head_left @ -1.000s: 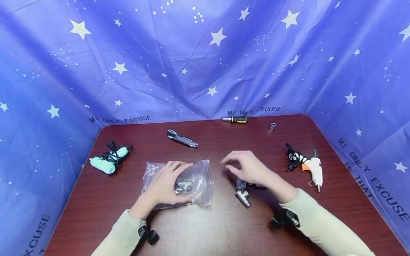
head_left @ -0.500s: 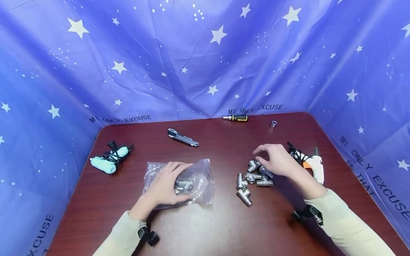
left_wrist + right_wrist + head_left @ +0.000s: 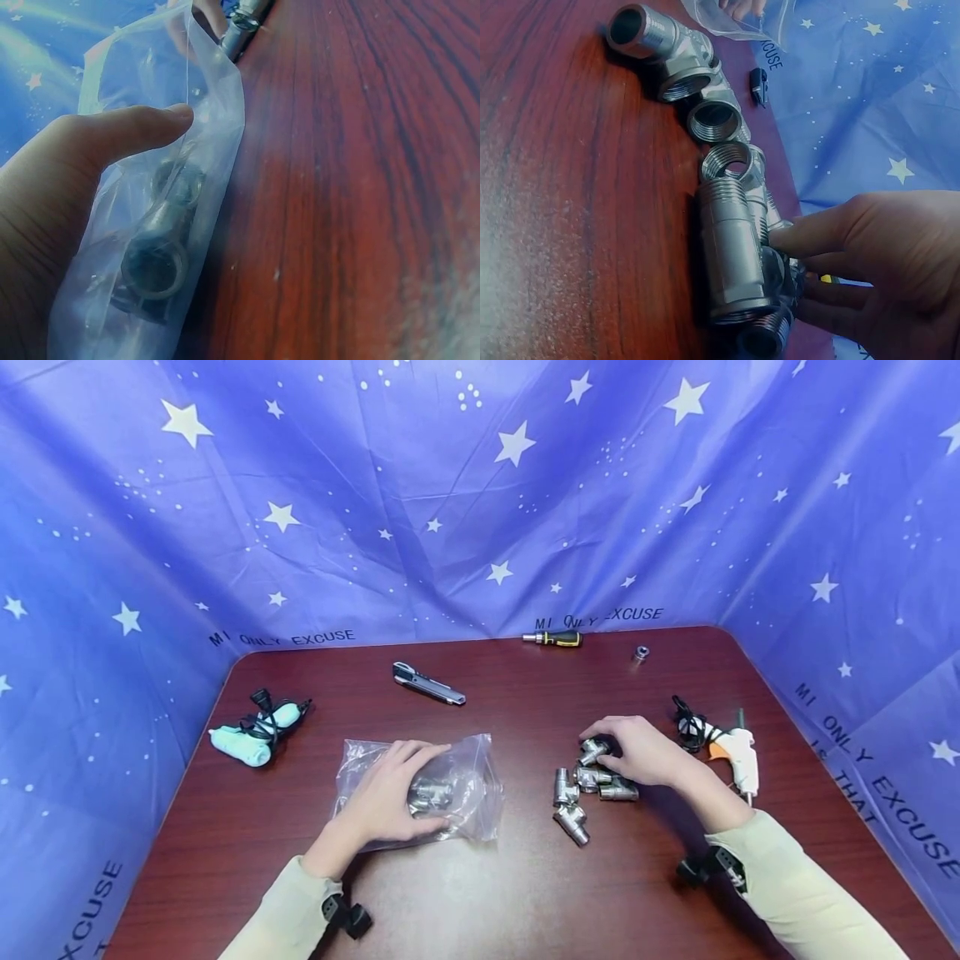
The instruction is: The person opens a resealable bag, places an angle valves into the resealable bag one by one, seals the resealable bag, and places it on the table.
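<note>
My left hand (image 3: 386, 789) rests on a clear plastic bag (image 3: 474, 793) on the table, thumb stretched out and fingers spread over it. Metal fittings (image 3: 161, 247) show through the bag's film beneath the thumb. At the right, my right hand (image 3: 643, 750) reaches into a group of shiny threaded tee fittings. Its thumb and fingers close around one tee fitting (image 3: 594, 752) at the back of the group. Other tee fittings (image 3: 573, 824) lie nearer to the bag. In the right wrist view, a nearer fitting (image 3: 731, 255) partly hides the one between the fingers.
A utility knife (image 3: 429, 683) lies behind the bag. Along the back edge are a screwdriver (image 3: 553, 639) and a small metal socket (image 3: 641, 654). A blue corded tool (image 3: 251, 743) lies left, and a white-and-orange glue gun (image 3: 738, 756) right. Starry blue cloth surrounds the table.
My right hand has moved away from beside the bag, rightward over the fittings, then down and slightly left onto one of them. My left hand and the bag stay where they were.
</note>
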The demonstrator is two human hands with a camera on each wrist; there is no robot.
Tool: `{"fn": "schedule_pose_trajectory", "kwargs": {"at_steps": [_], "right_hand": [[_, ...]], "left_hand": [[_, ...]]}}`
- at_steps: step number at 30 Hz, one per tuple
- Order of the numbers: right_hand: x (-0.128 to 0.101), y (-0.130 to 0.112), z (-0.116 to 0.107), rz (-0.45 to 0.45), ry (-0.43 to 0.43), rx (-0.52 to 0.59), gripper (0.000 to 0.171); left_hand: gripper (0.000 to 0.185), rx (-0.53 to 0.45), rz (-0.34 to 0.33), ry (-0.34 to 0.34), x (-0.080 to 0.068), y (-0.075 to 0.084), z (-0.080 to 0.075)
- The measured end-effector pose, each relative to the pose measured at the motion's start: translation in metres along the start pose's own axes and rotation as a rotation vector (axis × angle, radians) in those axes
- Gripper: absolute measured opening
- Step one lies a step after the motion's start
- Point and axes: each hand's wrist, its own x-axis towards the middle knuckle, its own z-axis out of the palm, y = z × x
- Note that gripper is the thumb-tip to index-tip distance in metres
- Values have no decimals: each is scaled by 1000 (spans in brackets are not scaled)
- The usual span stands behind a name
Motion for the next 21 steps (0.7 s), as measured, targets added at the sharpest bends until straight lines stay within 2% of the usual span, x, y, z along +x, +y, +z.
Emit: {"fn": "schedule_pose_trajectory", "kwargs": {"at_steps": [10, 15, 21], "right_hand": [[3, 6, 5, -10, 2, 27, 26], [4, 3, 10, -8, 82, 13, 26], [10, -11, 6, 15, 155, 29, 27]], "left_hand": [[103, -14, 4, 0, 1, 1, -3], [103, -14, 6, 1, 2, 2, -3], [104, -9, -2, -11, 2, 0, -1]]}}
